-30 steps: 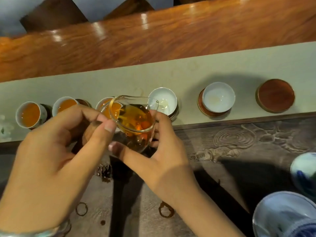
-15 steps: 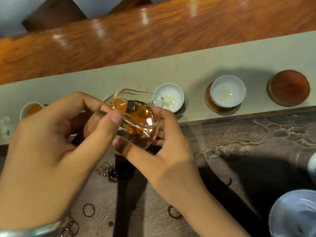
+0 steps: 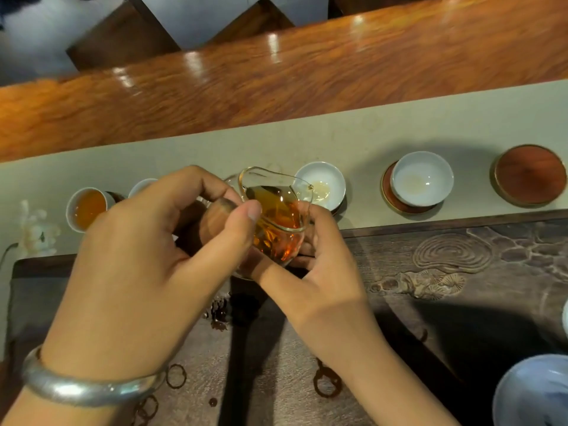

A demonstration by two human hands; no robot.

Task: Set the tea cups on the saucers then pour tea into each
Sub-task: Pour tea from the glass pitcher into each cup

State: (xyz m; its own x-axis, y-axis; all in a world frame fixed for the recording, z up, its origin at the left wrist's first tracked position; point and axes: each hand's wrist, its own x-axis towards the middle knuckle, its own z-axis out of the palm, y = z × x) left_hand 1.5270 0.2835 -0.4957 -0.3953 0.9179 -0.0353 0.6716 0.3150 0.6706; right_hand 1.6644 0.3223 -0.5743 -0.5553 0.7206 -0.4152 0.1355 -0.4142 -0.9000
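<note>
The clear glass pitcher point(image 3: 275, 216) of amber tea has shifted right to the fourth white porcelain cup point(image 3: 321, 185), still empty. Both hands, left hand point(image 3: 138, 272) and right hand point(image 3: 322, 265), grip it. The far-left cup point(image 3: 87, 209) holds tea.

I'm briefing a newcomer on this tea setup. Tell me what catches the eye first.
At centre, the glass pitcher of amber tea, gripped by the left hand and the right hand, tilts beside an empty white cup. Far left stands a filled cup; far right, a bare wooden saucer.
</note>
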